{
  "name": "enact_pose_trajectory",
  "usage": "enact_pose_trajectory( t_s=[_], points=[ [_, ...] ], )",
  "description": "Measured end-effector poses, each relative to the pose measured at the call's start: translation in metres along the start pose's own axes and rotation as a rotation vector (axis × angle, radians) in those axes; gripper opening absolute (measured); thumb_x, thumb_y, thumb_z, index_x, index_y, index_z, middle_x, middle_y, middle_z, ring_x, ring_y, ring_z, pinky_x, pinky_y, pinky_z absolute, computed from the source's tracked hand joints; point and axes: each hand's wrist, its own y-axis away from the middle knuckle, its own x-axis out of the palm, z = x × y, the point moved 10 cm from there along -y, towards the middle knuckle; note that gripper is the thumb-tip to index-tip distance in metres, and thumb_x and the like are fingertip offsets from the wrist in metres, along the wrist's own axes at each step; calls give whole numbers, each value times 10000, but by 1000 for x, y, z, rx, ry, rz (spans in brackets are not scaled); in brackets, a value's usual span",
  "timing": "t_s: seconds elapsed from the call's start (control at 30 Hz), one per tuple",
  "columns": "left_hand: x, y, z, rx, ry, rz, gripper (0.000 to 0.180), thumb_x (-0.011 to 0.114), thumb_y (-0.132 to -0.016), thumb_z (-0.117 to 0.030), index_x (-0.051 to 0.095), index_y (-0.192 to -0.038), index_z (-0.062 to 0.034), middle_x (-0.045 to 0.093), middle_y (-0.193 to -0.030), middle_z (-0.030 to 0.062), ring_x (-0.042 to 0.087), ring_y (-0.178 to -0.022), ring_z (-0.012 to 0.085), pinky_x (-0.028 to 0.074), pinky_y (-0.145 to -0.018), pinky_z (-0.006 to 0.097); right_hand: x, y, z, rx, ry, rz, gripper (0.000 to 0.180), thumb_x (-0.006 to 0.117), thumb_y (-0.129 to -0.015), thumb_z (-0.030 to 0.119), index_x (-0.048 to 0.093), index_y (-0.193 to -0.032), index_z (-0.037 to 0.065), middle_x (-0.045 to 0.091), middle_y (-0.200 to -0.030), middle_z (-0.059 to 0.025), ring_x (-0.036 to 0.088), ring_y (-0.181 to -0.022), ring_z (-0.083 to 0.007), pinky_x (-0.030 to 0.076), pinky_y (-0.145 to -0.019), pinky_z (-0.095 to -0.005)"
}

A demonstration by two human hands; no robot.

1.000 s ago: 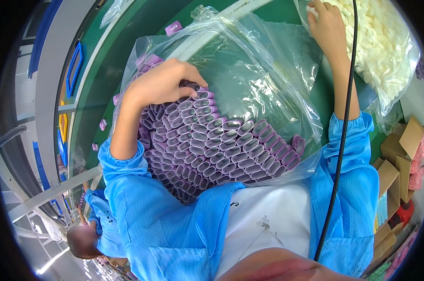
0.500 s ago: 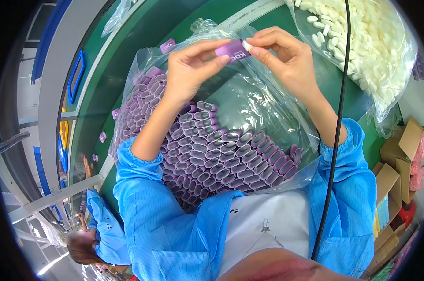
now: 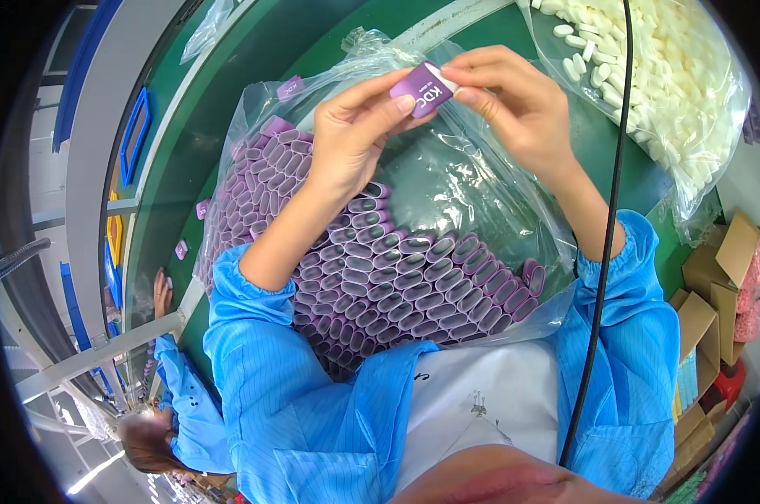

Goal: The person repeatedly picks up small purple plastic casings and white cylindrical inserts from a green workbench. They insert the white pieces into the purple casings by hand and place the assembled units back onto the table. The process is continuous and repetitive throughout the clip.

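Note:
My left hand (image 3: 345, 147) is closed on a short purple oval casing (image 3: 415, 89) with white print, its thumb on the wide face. At the casing's right end sits a white cap (image 3: 444, 79), pinched between the thumb and forefinger of my right hand (image 3: 527, 122). Cap and casing touch; how deep the cap goes in cannot be made out. Below my hands lies a clear plastic bag (image 3: 481, 197) with many purple casings (image 3: 414, 281) packed side by side, their open oval ends facing up.
A clear bag of white caps (image 3: 649, 101) lies at the upper right. Loose purple casings (image 3: 290, 87) rest on the green conveyor (image 3: 346, 25). A black cable (image 3: 613, 193) hangs in front of my right side. Cardboard boxes (image 3: 699, 319) stand at right; a co-worker (image 3: 183, 403) sits at lower left.
The purple casing has turned, showing more of its wide face, and the white cap now lies flatter against its end. Loose casings on the conveyor have shifted slightly left.

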Motion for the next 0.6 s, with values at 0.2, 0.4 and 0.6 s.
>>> enact_pose_trajectory(
  t_s=[0.2,0.4,0.6],
  points=[
    [5,3,5,-33,107,-9,301,605,-925,11,602,-1224,44,634,-1188,192,649,-1066,262,567,-949,433,3,12,11,-190,233,-98,149,731,-797,-6,714,-945,7,666,-954,-94,662,-880,-213,530,-778,-298],
    [-10,-18,1,-104,-219,-15,311,624,-926,-55,603,-1220,45,659,-1146,158,651,-1061,245,559,-922,388,-9,5,-25,56,7,-92,182,750,-818,73,703,-985,17,685,-950,-83,667,-850,-174,535,-755,-288],
    [-149,-99,-49,-64,-746,-281,361,657,-921,-205,641,-1175,51,687,-1048,110,641,-943,171,518,-859,298,-114,-15,-42,165,941,-155,245,711,-862,184,690,-1041,18,722,-931,-113,700,-835,-212,536,-752,-311]
  ],
)
